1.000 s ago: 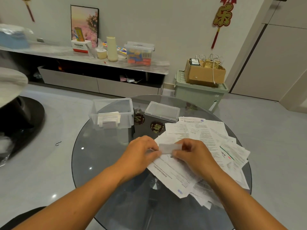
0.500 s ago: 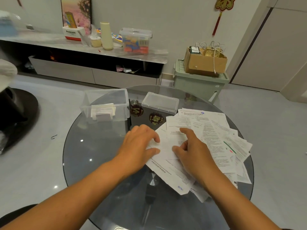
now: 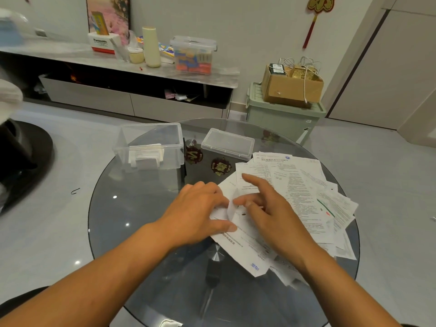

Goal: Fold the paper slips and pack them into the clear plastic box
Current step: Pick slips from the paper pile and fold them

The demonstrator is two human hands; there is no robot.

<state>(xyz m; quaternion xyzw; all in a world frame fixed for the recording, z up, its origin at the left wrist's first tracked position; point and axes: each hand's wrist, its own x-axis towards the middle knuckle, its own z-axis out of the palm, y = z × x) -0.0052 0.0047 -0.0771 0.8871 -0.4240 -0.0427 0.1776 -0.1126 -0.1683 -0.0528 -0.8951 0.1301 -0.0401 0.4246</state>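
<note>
Two bare hands meet over a small white paper slip point(image 3: 230, 210) on a round glass table point(image 3: 132, 208). The left hand point(image 3: 200, 214) lies palm down, its fingers curled over the slip's left edge and thumb pressing its near side. The right hand point(image 3: 266, 208) pinches the slip's raised right edge with thumb and a bent finger, while its index finger points straight ahead. Beneath and to the right spreads a loose pile of printed paper sheets point(image 3: 302, 199). Beyond the left hand stands the clear plastic box point(image 3: 151, 147), open, holding a few folded slips point(image 3: 146, 156) upright at its front. Its clear lid point(image 3: 227, 143) lies beside it to the right.
</note>
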